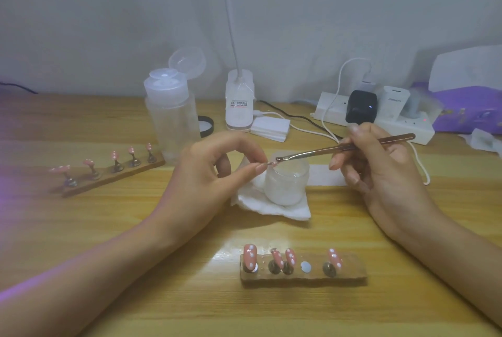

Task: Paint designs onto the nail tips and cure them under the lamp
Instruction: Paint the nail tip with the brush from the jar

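While the left hand (206, 176) pinches the nail tip (271, 163), brush (326, 150) touches it.

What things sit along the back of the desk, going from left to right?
Clear bottle → black lid → white lamp base → stack of white pads → power strip → purple box.
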Tool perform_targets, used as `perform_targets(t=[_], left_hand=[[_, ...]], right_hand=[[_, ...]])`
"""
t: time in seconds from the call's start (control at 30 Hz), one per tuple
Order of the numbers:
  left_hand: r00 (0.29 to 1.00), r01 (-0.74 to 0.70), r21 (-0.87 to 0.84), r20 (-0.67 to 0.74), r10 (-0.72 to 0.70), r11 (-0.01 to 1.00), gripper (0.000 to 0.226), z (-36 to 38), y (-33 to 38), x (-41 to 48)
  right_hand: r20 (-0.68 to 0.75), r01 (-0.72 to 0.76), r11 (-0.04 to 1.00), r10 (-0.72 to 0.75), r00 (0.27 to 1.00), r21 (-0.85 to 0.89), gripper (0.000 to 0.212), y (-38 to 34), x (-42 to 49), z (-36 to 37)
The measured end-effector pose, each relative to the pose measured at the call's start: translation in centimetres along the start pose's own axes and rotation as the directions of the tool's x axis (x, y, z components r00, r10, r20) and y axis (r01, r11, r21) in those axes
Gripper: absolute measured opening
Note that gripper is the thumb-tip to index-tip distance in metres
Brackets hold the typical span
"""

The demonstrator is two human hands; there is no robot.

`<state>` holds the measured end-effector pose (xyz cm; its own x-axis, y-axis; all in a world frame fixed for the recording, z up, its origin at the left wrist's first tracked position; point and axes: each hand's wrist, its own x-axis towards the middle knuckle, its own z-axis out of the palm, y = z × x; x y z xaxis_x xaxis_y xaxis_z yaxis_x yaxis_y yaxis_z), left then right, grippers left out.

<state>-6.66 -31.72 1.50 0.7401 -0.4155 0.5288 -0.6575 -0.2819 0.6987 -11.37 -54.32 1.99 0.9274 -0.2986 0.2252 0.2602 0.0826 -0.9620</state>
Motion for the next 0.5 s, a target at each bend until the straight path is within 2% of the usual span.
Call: perform_targets(t=[0.13,0.27,0.4,0.5], left_hand=[[1.000,-0.010,-0.004,0.001,0.010,1.000,0.009,-0.04,-0.09,-0.02],[1.000,-0.007,-0.004,-0.005,0.007,1.000,0.009,0.02,-0.18,-0.02],[1.000,-0.010,-0.015,0.002,0.010,1.000,0.009,0.05,-0.33,0.01],[1.000,-0.014,-0.019,0.005,0.014,1.000,0.009,0.01,-0.35,-0.03]], right_hand=[[0.038,0.017,1.000,-0.017,0.999,-0.013,0.025,-0.14,-0.14,0.18],[0.001,0.008,1.000,-0.008,1.000,0.003,0.024,-0.07,-0.03,0.04],[0.050,0.028,1.000,-0.027,0.998,-0.011,0.025,-0.13,-0.14,0.12],[0.018,0.007,1.000,-0.007,1.000,-0.008,0.026,-0.06,-0.10,0.10]])
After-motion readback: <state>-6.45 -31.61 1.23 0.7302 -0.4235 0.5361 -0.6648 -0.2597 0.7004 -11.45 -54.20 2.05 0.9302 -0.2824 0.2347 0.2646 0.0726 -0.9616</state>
